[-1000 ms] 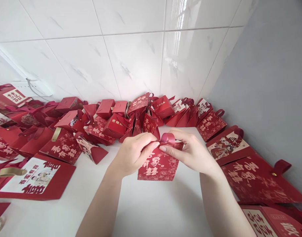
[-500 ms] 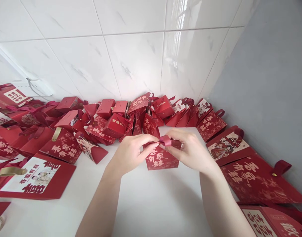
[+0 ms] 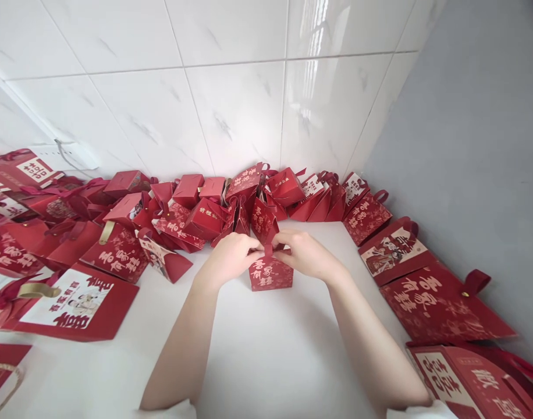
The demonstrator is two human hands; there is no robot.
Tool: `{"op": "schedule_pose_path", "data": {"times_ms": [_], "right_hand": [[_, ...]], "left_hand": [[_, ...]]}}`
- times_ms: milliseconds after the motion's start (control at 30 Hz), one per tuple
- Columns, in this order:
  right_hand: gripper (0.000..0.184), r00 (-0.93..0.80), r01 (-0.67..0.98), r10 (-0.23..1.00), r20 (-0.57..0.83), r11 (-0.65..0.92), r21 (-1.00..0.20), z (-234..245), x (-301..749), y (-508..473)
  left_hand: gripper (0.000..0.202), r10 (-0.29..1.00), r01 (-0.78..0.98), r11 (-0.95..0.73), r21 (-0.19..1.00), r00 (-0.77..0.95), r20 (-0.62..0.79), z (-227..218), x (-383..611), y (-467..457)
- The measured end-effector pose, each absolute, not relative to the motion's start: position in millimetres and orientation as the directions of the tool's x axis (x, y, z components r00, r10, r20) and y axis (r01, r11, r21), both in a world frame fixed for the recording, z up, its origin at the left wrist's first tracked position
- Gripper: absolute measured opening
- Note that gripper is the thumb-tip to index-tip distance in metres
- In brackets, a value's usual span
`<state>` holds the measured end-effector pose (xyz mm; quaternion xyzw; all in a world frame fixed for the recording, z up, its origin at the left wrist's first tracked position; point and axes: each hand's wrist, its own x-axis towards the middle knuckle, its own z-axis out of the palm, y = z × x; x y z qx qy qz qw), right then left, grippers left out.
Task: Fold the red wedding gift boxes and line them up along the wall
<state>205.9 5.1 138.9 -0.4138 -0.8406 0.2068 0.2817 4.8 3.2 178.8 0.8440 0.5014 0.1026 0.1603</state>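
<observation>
A small red gift box (image 3: 272, 276) with pale Chinese characters stands upright on the white table. My left hand (image 3: 234, 256) pinches its top edge on the left side. From the right, my right hand (image 3: 304, 251) grips the same top edge, close to the ribbon loop. That dark red ribbon handle (image 3: 269, 247) rises between the fingertips of both hands. Fingers cover parts of the box's upper edge. Directly behind it, another red gift box (image 3: 263, 220) leans in the row.
Many red gift boxes (image 3: 113, 250) crowd the left and back along the tiled wall (image 3: 231, 116). Larger red boxes (image 3: 432, 302) line the right side by a grey panel (image 3: 458, 145). A power strip (image 3: 74, 154) with a cable lies at the back left.
Both hands and the box have shifted slightly away and to the left in view. The ribbon handle, folded flat over the front before, now stands up.
</observation>
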Motion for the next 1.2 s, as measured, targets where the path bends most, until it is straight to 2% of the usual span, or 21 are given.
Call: {"op": "schedule_pose_path", "data": {"times_ms": [167,300,500,633,833,967,1100,1200], "right_hand": [[0.008,-0.496,0.555,0.822,0.281,0.549,-0.625,135.3,205.8,7.6],[0.006,-0.494,0.571,0.828,0.266,0.540,-0.618,133.7,205.3,8.9],[0.010,-0.496,0.620,0.828,0.261,0.548,-0.561,132.5,203.4,10.8],[0.012,-0.515,0.612,0.819,0.255,0.559,-0.560,130.3,203.5,12.7],[0.014,-0.519,0.657,0.810,0.273,0.582,-0.478,131.8,201.4,10.0],[0.014,-0.549,0.602,0.796,0.257,0.589,-0.538,132.1,201.5,11.1],[0.011,-0.523,0.604,0.826,0.209,0.532,-0.593,131.0,204.9,13.5],[0.023,-0.532,0.616,0.836,0.133,0.490,-0.617,132.2,209.0,13.0]], "left_hand": [[0.025,0.878,0.806,-0.426,0.411,0.478,-0.025,179.0,3.8,4.5],[0.025,0.871,0.789,-0.448,0.420,0.491,0.009,177.3,3.6,4.6],[0.023,0.849,0.759,-0.499,0.417,0.525,0.059,177.1,1.8,7.8],[0.023,0.850,0.755,-0.489,0.437,0.524,0.048,178.1,1.5,9.4],[0.026,0.867,0.763,-0.450,0.464,0.498,0.023,177.1,2.5,8.6],[0.026,0.858,0.749,-0.464,0.473,0.514,0.029,175.9,1.9,10.5],[0.027,0.864,0.760,-0.462,0.458,0.501,0.040,176.1,0.2,11.3],[0.024,0.874,0.780,-0.450,0.434,0.484,0.036,176.3,1.8,10.4]]}}
